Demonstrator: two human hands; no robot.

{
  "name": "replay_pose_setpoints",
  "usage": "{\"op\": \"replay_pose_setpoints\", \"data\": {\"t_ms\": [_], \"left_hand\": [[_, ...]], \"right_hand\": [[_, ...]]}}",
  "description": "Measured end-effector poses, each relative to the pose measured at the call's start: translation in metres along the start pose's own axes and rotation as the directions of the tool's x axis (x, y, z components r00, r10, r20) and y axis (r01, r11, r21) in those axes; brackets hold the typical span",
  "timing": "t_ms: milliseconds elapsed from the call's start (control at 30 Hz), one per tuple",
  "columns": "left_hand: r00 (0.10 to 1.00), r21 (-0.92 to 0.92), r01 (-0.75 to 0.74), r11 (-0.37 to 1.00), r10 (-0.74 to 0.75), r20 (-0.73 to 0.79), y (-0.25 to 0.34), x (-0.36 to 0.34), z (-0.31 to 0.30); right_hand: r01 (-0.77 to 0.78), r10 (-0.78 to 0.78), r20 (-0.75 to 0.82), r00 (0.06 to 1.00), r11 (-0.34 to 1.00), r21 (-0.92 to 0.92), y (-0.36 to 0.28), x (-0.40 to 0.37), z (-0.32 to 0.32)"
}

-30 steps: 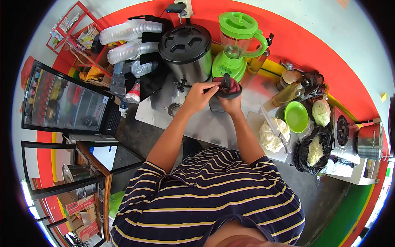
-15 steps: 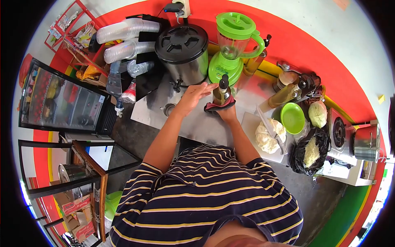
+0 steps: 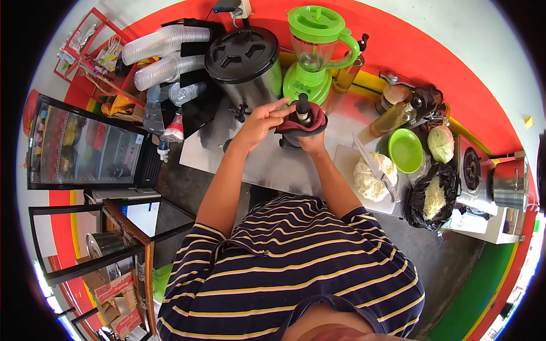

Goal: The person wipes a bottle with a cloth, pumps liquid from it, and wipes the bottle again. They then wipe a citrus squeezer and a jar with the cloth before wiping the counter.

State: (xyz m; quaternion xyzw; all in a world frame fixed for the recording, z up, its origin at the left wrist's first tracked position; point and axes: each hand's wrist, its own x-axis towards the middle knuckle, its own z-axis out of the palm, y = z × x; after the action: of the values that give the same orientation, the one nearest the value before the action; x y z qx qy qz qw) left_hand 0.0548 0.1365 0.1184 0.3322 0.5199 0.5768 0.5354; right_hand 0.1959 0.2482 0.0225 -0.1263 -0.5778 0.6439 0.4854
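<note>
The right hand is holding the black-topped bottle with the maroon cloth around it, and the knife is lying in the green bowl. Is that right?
Not quite: the head view shows the knife lying across the pale cabbage, not in the green bowl. The right hand is holding the black-topped bottle with the maroon cloth around it.

Black-topped container, roughly upright, ringed by a bunched, black-edged maroon cloth.
</note>
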Motion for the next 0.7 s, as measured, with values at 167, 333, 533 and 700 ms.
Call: {"op": "replay_pose_setpoints", "data": {"t_ms": [167,333,533,700], "left_hand": [[1.0,0.138,0.009,0.99,-0.008,-0.009,0.002,0.008,-0.005],[0.998,0.01,0.053,0.999,-0.053,-0.039,0.003,0.01,-0.006],[0.996,-0.041,0.039,0.998,-0.042,-0.081,-0.006,0.014,-0.004],[0.987,0.128,-0.15,0.98,0.157,-0.044,-0.007,0.017,0.002]], "right_hand": [[-0.042,0.038,-0.017,0.999,0.905,-0.423,0.03,-0.021,-0.014],[-0.127,0.149,0.013,0.989,0.881,-0.456,0.032,-0.033,-0.023],[-0.076,0.094,0.051,0.994,0.955,-0.287,-0.014,-0.006,-0.008],[-0.031,0.095,0.176,0.98,0.942,-0.333,-0.06,0.025,0.005]]}}
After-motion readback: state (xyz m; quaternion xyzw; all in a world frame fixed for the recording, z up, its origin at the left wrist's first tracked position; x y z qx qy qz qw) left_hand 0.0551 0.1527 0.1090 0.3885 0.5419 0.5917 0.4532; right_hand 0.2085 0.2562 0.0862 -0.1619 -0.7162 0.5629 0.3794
